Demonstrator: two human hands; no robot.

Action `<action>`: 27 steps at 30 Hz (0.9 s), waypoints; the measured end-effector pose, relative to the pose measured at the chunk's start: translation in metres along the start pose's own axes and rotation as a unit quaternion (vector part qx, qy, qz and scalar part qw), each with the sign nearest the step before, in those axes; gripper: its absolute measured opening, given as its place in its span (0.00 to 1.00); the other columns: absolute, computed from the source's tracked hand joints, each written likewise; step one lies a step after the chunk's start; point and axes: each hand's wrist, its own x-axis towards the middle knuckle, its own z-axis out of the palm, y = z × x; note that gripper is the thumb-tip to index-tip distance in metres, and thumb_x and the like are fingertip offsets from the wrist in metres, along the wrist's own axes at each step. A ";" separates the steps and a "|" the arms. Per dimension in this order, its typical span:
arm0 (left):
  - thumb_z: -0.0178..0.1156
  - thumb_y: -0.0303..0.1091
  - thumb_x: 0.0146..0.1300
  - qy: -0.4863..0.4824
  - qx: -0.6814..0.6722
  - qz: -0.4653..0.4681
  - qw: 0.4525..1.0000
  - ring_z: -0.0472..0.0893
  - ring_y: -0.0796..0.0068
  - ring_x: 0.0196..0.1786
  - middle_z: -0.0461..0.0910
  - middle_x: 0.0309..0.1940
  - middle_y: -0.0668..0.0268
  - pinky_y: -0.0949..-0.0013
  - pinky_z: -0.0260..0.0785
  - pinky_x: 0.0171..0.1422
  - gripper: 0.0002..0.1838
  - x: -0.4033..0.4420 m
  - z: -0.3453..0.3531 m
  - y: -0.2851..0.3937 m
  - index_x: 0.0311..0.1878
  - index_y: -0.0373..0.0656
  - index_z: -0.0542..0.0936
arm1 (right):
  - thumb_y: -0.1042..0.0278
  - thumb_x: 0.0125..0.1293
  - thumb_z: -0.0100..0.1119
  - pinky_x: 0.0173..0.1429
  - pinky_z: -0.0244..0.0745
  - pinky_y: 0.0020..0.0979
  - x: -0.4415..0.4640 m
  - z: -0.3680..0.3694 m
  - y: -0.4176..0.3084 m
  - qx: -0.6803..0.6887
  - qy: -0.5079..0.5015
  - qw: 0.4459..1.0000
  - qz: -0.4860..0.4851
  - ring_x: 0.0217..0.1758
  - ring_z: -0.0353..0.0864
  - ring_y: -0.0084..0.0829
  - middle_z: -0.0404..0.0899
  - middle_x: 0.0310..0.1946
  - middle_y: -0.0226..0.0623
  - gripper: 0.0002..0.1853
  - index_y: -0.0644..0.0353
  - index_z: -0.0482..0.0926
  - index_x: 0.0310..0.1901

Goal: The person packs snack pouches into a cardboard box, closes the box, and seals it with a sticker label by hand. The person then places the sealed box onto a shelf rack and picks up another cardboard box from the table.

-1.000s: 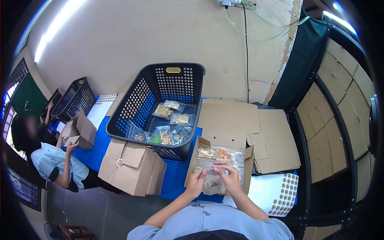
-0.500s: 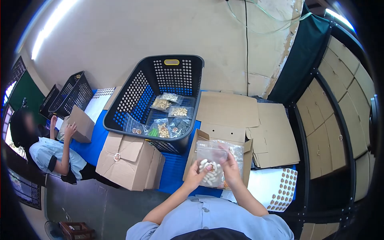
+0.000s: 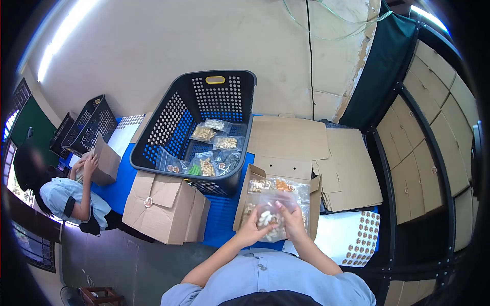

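A clear zip bag of white capsule-like pieces (image 3: pixel 267 218) is held between my two hands, over an open cardboard box (image 3: pixel 315 196). My left hand (image 3: pixel 250 230) grips the bag's left side, thumb across its front. At the bag's right edge my right hand (image 3: pixel 292 219) pinches it near the top. A brownish round spot, perhaps a sticker, shows on the bag, partly under my fingers. Inside the box lie several clear bags, among them one with orange contents (image 3: pixel 284 185) and one with pale pieces (image 3: pixel 260 184).
A dark perforated basket (image 3: pixel 224 183) holding several filled bags stands left of the box. Nearby are a closed carton (image 3: pixel 158 214), flat cardboard (image 3: pixel 352 168) and a sticker sheet (image 3: pixel 337 239). A co-worker (image 3: pixel 76 199) handles another box (image 3: pixel 106 162) at left. Shelves of cartons (image 3: pixel 408 163) rise at right.
The bag has tilted and come lower, its upper part folding down, so more of the box's contents show. My right hand has closed on its edge. The co-worker's hands have come together.
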 end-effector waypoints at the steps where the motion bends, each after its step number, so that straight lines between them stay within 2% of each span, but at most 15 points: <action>1: 0.67 0.26 0.58 0.001 0.000 0.001 1.000 0.71 0.73 0.60 0.70 0.56 0.58 0.68 0.63 0.66 0.35 -0.002 0.002 0.004 0.65 0.39 0.58 | 0.65 0.66 0.62 0.56 0.71 0.26 0.002 -0.004 -0.002 0.000 -0.001 1.000 0.000 0.50 0.77 0.24 0.80 0.46 0.36 0.18 0.64 0.75 0.53; 3: 0.68 0.27 0.57 -0.010 0.068 0.057 0.996 0.69 0.70 0.63 0.69 0.57 0.58 0.66 0.61 0.68 0.37 -0.006 0.008 0.013 0.66 0.40 0.57 | 0.64 0.64 0.64 0.54 0.72 0.26 0.005 -0.014 -0.006 0.028 -0.006 0.998 0.051 0.46 0.79 0.24 0.83 0.40 0.35 0.13 0.64 0.81 0.46; 5: 0.68 0.27 0.57 0.020 0.055 0.104 0.993 0.69 0.69 0.63 0.69 0.58 0.58 0.65 0.62 0.67 0.37 0.003 0.003 -0.006 0.65 0.40 0.58 | 0.64 0.65 0.63 0.51 0.73 0.26 0.005 -0.014 -0.003 0.005 -0.004 0.999 0.035 0.41 0.80 0.22 0.84 0.37 0.33 0.11 0.63 0.83 0.42; 7: 0.68 0.26 0.57 0.089 -0.021 0.120 0.989 0.73 0.72 0.57 0.73 0.54 0.61 0.67 0.67 0.61 0.28 0.011 -0.012 -0.016 0.60 0.37 0.68 | 0.63 0.66 0.62 0.48 0.74 0.25 0.001 -0.018 0.005 -0.110 -0.094 0.990 0.007 0.40 0.80 0.21 0.84 0.38 0.34 0.12 0.62 0.83 0.44; 8: 0.64 0.28 0.62 0.102 0.025 0.069 0.992 0.76 0.77 0.51 0.78 0.47 0.63 0.71 0.69 0.56 0.13 0.011 -0.020 -0.014 0.49 0.35 0.77 | 0.58 0.69 0.58 0.48 0.74 0.24 -0.003 -0.016 0.005 -0.122 -0.118 0.985 0.013 0.40 0.80 0.21 0.84 0.37 0.34 0.15 0.62 0.82 0.47; 11: 0.60 0.33 0.66 0.118 0.020 0.020 0.993 0.78 0.80 0.47 0.82 0.41 0.65 0.75 0.68 0.53 0.11 0.009 -0.028 0.002 0.45 0.35 0.80 | 0.55 0.71 0.53 0.49 0.73 0.25 0.001 -0.033 0.017 -0.159 -0.144 0.974 0.075 0.39 0.80 0.21 0.83 0.38 0.33 0.18 0.62 0.81 0.50; 15: 0.56 0.35 0.69 0.153 0.009 0.070 0.986 0.76 0.79 0.51 0.79 0.49 0.63 0.74 0.67 0.57 0.16 0.016 -0.037 -0.018 0.54 0.35 0.77 | 0.50 0.74 0.45 0.54 0.72 0.28 0.003 -0.035 0.005 -0.173 -0.158 0.968 0.092 0.41 0.79 0.24 0.82 0.37 0.32 0.23 0.60 0.79 0.54; 17: 0.56 0.38 0.69 0.185 0.023 0.119 0.975 0.74 0.75 0.55 0.76 0.54 0.60 0.71 0.65 0.61 0.20 0.016 -0.035 -0.011 0.59 0.36 0.72 | 0.49 0.74 0.44 0.58 0.70 0.30 0.006 -0.029 -0.006 -0.133 -0.082 0.986 -0.056 0.45 0.78 0.27 0.80 0.40 0.34 0.23 0.58 0.76 0.58; 19: 0.56 0.40 0.69 0.217 0.037 0.166 0.961 0.73 0.71 0.59 0.73 0.59 0.58 0.68 0.63 0.64 0.25 0.014 -0.029 0.003 0.64 0.37 0.68 | 0.50 0.74 0.44 0.60 0.68 0.32 0.010 -0.031 0.001 -0.154 -0.074 0.981 -0.088 0.49 0.76 0.30 0.78 0.45 0.37 0.24 0.58 0.74 0.59; 21: 0.58 0.45 0.66 0.045 0.088 0.113 0.989 0.63 0.62 0.70 0.61 0.68 0.54 0.63 0.56 0.71 0.35 0.009 -0.021 0.010 0.70 0.37 0.59 | 0.50 0.74 0.44 0.62 0.66 0.33 0.006 -0.026 0.004 -0.174 -0.064 0.976 -0.114 0.53 0.75 0.33 0.76 0.49 0.41 0.24 0.59 0.73 0.60; 22: 0.58 0.49 0.65 0.027 0.123 0.149 0.981 0.56 0.59 0.74 0.55 0.72 0.53 0.60 0.51 0.73 0.38 0.010 -0.012 0.008 0.71 0.37 0.58 | 0.51 0.73 0.45 0.62 0.66 0.34 0.002 -0.016 -0.002 -0.281 -0.113 0.935 -0.183 0.55 0.73 0.34 0.73 0.53 0.43 0.25 0.61 0.71 0.62; 23: 0.58 0.49 0.65 0.027 0.123 0.149 0.981 0.56 0.59 0.74 0.55 0.72 0.53 0.60 0.51 0.73 0.38 0.010 -0.006 0.000 0.71 0.37 0.58 | 0.52 0.72 0.46 0.62 0.65 0.35 -0.002 -0.007 -0.008 -0.381 -0.160 0.876 -0.250 0.57 0.72 0.36 0.70 0.56 0.46 0.26 0.63 0.69 0.63; 25: 0.59 0.50 0.65 0.030 0.140 0.141 0.980 0.54 0.62 0.74 0.49 0.74 0.57 0.61 0.49 0.75 0.42 0.008 -0.001 -0.008 0.73 0.38 0.53 | 0.53 0.69 0.50 0.61 0.66 0.35 -0.006 0.001 -0.011 -0.330 -0.190 0.898 -0.220 0.56 0.70 0.39 0.67 0.58 0.48 0.29 0.62 0.66 0.66; 26: 0.56 0.47 0.68 0.060 0.151 0.198 0.967 0.58 0.64 0.73 0.57 0.72 0.57 0.62 0.51 0.73 0.35 0.009 0.003 -0.004 0.71 0.36 0.58 | 0.55 0.67 0.54 0.59 0.66 0.36 -0.003 0.000 -0.005 -0.329 -0.151 0.905 -0.222 0.53 0.70 0.38 0.67 0.55 0.46 0.29 0.61 0.66 0.66; 27: 0.56 0.47 0.68 0.069 0.154 0.198 0.966 0.58 0.64 0.73 0.57 0.72 0.57 0.62 0.51 0.73 0.35 0.008 0.000 0.001 0.71 0.36 0.58 | 0.58 0.64 0.58 0.57 0.67 0.36 -0.001 0.004 -0.008 -0.331 -0.109 0.911 -0.223 0.50 0.69 0.38 0.68 0.51 0.44 0.30 0.60 0.66 0.66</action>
